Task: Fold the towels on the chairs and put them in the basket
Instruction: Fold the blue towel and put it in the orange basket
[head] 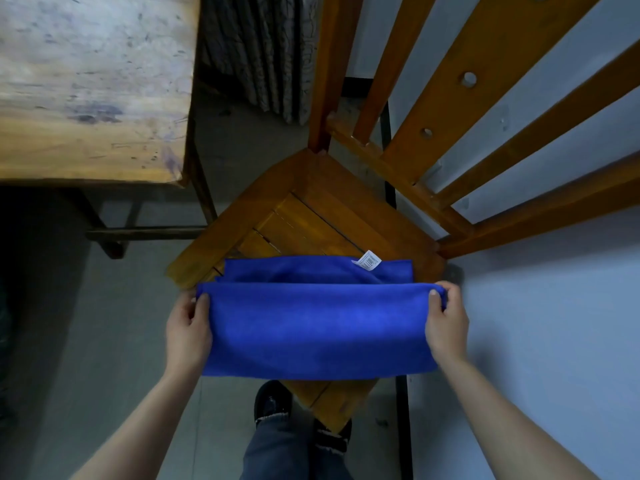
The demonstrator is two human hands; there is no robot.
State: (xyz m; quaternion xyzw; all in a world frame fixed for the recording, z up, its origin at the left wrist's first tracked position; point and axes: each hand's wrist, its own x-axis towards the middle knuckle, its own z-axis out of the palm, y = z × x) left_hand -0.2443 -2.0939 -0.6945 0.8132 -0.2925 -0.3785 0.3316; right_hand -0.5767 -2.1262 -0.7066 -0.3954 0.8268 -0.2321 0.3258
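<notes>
Blue towel [311, 327] is spread across the wooden chair [311, 216] seat, its near layer pinched at both top corners (white tag [367, 260] showing behind) by the left hand [188, 327] and right hand [446, 323].

Blue towel [311, 327] w/ white tag [367, 260], partly folded, lies flat on wooden chair [311, 209] seat.

Chair seat [304, 216] mostly under towel [311, 327]; backrest top cropped.
</notes>
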